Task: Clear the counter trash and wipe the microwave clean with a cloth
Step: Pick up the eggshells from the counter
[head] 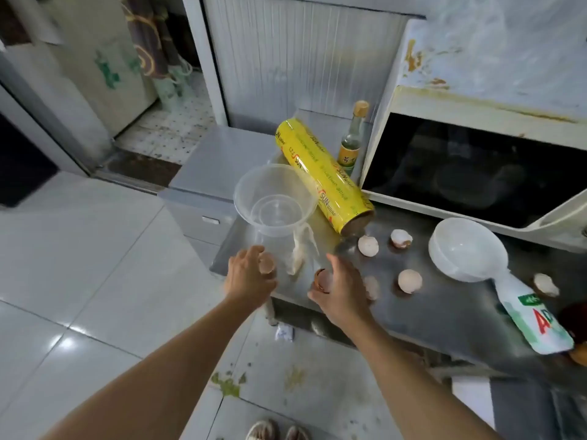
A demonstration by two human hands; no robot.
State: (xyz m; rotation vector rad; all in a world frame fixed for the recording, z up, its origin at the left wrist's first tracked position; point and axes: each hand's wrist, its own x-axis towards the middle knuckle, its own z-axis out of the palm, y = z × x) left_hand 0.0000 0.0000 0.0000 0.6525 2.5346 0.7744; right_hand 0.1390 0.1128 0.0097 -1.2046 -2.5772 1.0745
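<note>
Holding one eggshell apiece: left hand [251, 274] curls its fingers round a shell half [267, 263] at the counter's near-left corner; right hand [338, 282] grips another shell [323, 281] just beside it.

Loose eggshells remain on the steel counter [444, 312] — one [367, 245] by the end of the yellow wrap roll [324, 176], one [401, 239] right of it, one [409, 281] nearer, one [545, 284] far right.

Risks, as judged: a tight grip could crush the brittle halves, and crumbs would scatter to the floor; residue may drip.

Microwave [476, 166] sits at the back right, dark door facing the person, long axis running left–right along the wall. No cloth visible.
</note>
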